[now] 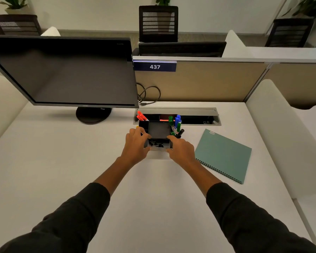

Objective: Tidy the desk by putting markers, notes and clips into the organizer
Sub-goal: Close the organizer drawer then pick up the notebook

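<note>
Because the white desk point(62, 161) is filling most of the frame, it is serving as the open work surface, with the dark monitor point(62, 73) looming in the upper left and a teal spiral notebook point(224, 154) lying flat at centre right, apart from the sorting. At the centre, the black organizer point(159, 129) is sitting just below the cable tray point(177, 111), probably so both hands can reach it. The left hand point(135, 145) and right hand point(181, 148) are curling their fingers round its near corners, seemingly steadying or shifting it. Red markers point(141, 115) are leaning in its upper-left slot, green and blue markers point(175, 124) are standing at its right, and black clips point(156, 143) are lying in the front compartment.
</note>
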Motion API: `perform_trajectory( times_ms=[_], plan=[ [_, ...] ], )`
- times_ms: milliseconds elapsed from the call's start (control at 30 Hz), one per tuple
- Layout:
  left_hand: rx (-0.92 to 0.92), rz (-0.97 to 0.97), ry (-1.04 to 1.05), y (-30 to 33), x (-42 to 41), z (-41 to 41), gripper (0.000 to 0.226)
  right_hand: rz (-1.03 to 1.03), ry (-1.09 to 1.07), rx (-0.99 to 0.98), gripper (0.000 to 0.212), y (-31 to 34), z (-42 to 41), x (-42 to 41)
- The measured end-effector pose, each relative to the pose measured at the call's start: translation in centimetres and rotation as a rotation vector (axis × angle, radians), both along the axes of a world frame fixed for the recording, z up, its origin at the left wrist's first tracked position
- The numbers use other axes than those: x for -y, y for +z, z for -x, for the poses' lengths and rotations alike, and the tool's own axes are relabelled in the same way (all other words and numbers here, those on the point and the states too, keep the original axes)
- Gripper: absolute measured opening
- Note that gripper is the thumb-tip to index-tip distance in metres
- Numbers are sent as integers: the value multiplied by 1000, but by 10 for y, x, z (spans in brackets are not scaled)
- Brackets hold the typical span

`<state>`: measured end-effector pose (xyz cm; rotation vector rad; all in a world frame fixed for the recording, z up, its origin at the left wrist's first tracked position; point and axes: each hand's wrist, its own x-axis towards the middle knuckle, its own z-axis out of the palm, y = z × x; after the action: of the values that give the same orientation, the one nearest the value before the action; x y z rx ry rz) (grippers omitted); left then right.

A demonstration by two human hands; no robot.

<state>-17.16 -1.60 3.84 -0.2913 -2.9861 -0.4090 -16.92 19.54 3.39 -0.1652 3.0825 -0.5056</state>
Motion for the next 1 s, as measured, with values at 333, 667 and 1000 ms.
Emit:
perform_trajectory(
  times_ms=[333,667,1000],
  plan=[
    [-18,18,17,4,-4,13,31,12,-34,-76,33,-6,6,4],
    [-35,4,20,-4,-4,25,24,25,-65,-125,16,-10,12,8],
    [-63,6,15,-11,-5,32,16,-13,-61,-139,15,-11,15,10]
  ],
)
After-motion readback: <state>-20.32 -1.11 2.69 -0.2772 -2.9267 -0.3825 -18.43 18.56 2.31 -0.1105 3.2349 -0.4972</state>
